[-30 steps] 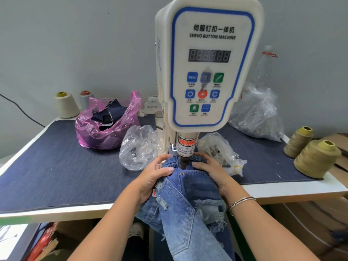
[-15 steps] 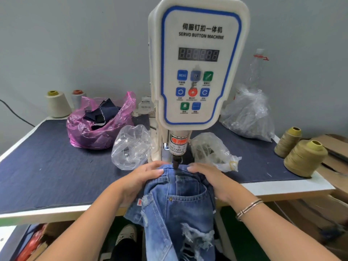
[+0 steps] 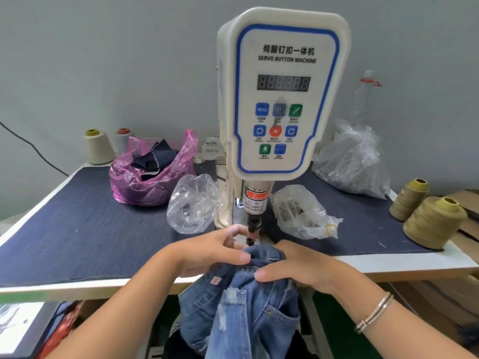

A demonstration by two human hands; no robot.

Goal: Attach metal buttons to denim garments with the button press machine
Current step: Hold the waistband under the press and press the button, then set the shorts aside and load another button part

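- My left hand [image 3: 215, 251] grips the bunched top edge of the jeans [image 3: 246, 304], thumb lying over the dark fold, fingers curled round the cloth just in front of the press head.
- My right hand [image 3: 298, 268] presses down on the same fold from the other side, fingers bent over the denim and thumb tip pointing toward my left hand; a silver bangle [image 3: 374, 313] sits on that wrist.
- The jeans hang off the front edge of the tabletop [image 3: 64, 237], waistband raised up just below the punch [image 3: 252, 226] of the servo button machine [image 3: 282, 99]; I cannot tell whether cloth touches it.
- Two clear plastic bags flank the machine's base, one left [image 3: 193, 203] and one right [image 3: 303, 213].
- A pink bag [image 3: 153, 172] with dark fabric scraps sits farther back on the left.
- Two olive thread cones [image 3: 432, 218] stand at the right edge.
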